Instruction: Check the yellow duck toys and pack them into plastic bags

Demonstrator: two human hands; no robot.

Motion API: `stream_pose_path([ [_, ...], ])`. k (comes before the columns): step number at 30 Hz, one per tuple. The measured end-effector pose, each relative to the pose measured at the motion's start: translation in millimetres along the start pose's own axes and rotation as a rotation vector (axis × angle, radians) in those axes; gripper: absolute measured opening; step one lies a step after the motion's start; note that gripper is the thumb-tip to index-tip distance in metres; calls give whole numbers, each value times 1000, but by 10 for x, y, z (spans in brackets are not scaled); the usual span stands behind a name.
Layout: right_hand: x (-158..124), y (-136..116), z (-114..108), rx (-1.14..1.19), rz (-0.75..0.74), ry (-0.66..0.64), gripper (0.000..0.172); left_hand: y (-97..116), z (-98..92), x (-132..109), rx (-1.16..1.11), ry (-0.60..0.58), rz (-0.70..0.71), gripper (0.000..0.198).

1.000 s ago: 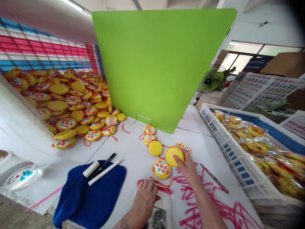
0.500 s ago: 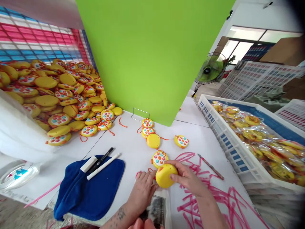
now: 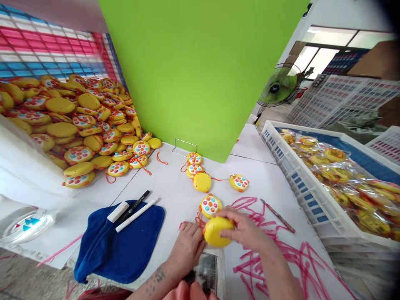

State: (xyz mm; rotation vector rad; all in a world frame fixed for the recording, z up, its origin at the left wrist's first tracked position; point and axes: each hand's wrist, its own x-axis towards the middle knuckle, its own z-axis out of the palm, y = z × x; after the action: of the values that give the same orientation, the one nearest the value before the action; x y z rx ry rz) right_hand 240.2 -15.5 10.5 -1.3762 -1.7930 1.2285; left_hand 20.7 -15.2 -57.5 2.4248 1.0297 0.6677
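Note:
My right hand (image 3: 245, 230) is closed on a yellow toy (image 3: 218, 231), thumb on its plain back and fingers at its far rim. My left hand (image 3: 187, 246) is just left of this toy, fingers curled down; what they hold, if anything, is hidden. An orange cord loop (image 3: 198, 218) shows by its fingertips. Directly beyond the held toy lies another toy (image 3: 210, 206), its white face with coloured dots upward. Under and beside my left hand is a flat clear sleeve with a dark print (image 3: 208, 266).
A blue cloth (image 3: 125, 254) bears a black marker (image 3: 134, 207) and a white pen (image 3: 137, 214). Several toys (image 3: 201, 182) lie before a green board (image 3: 193, 83). A large toy pile (image 3: 78, 125) is at left. At right stand a white crate (image 3: 296, 187) with bagged toys and a craft knife-like stick (image 3: 278, 215).
The held toy has turned slightly in my right hand. The orange cord that lay across the dotted toy has shifted to its near left side. The view has shifted a little.

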Motion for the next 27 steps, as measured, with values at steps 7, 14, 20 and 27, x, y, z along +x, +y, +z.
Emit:
stream_pose_path([
  [7,243,83,100,-106,69,102,46,-23,42,-19,56,33,117,20],
  [14,519,7,489,-146,-57,-59,20,-19,23,-64,56,223,99,14],
  [20,459,25,535,-115,-77,211,29,-46,30,-26,-60,184,64,10],
  [27,-49,191,322,-311,258,339,34,-73,-76,74,-305,30,-54,8],
])
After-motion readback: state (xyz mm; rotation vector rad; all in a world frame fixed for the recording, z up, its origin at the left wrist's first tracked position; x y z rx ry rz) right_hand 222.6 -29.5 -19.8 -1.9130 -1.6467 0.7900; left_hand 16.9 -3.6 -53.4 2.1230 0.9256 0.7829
